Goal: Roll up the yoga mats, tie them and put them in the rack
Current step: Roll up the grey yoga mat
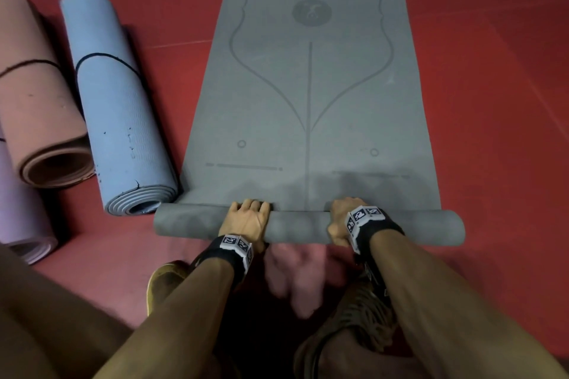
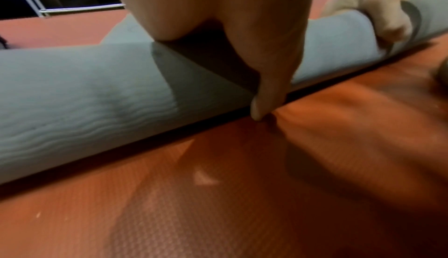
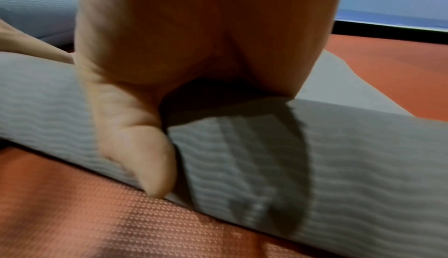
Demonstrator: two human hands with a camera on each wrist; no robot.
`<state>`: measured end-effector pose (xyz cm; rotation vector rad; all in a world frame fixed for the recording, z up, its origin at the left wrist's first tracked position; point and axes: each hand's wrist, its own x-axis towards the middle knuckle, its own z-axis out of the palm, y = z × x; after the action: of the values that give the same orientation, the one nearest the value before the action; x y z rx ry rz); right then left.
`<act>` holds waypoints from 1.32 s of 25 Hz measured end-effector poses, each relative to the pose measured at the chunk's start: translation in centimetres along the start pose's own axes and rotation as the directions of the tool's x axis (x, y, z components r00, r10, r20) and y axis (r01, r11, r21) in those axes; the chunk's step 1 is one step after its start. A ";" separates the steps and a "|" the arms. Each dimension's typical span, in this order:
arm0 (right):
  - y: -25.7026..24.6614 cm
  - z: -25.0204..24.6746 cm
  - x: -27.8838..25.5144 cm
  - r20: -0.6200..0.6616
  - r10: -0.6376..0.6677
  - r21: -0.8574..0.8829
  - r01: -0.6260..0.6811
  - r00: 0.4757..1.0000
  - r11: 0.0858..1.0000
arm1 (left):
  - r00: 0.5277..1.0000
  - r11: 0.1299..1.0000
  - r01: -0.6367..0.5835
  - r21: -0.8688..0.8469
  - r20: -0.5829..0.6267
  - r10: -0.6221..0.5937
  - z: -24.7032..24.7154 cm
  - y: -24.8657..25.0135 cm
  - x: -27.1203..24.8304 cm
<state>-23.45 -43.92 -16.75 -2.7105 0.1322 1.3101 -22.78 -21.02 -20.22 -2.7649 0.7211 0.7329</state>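
A grey yoga mat (image 1: pixel 311 101) with printed lines lies flat on the red floor and stretches away from me. Its near end is rolled into a thin tube (image 1: pixel 295 226) that runs left to right. My left hand (image 1: pixel 248 218) grips the tube left of centre, fingers curled over the top and thumb (image 2: pixel 266 82) down the near side. My right hand (image 1: pixel 341 218) grips it right of centre in the same way, its thumb (image 3: pixel 150 162) pressed on the ribbed grey underside (image 3: pixel 339 156). The fingertips are hidden behind the roll.
A blue rolled mat (image 1: pixel 114 108) tied with a black cord lies left of the grey one, its end close to the tube. Farther left are a pink rolled mat (image 1: pixel 37 95) and a lilac one (image 1: pixel 18 209). My shoes (image 1: pixel 163 283) stand just behind the tube. A metal frame (image 2: pixel 31 3) stands far off.
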 end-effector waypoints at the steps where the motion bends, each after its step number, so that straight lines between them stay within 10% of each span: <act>1: 0.0 0.0 0.0 0.001 0.000 0.003 0.000 1.000 1.000 | 1.000 1.000 -0.002 0.009 0.001 0.001 0.1 0.1 0.0; 13: -0.2 4.2 -1.4 -0.259 -0.002 -0.140 -0.035 0.966 0.990 | 0.944 0.985 -0.011 -0.174 0.322 0.068 -4.6 -1.0 3.0; 24: 0.0 0.3 -0.2 0.034 0.020 -0.008 -0.020 0.999 1.000 | 0.999 0.999 -0.014 -0.032 0.030 0.015 -0.8 0.2 -0.1; 33: -0.2 3.9 -2.4 -0.202 -0.056 -0.161 0.023 0.978 0.987 | 0.941 0.975 0.009 -0.220 0.332 0.066 -3.3 -0.8 2.8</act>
<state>-27.89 -43.12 -17.24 -2.9610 -0.0066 1.0692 -18.89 -22.40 -18.74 -2.7084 0.6429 1.3261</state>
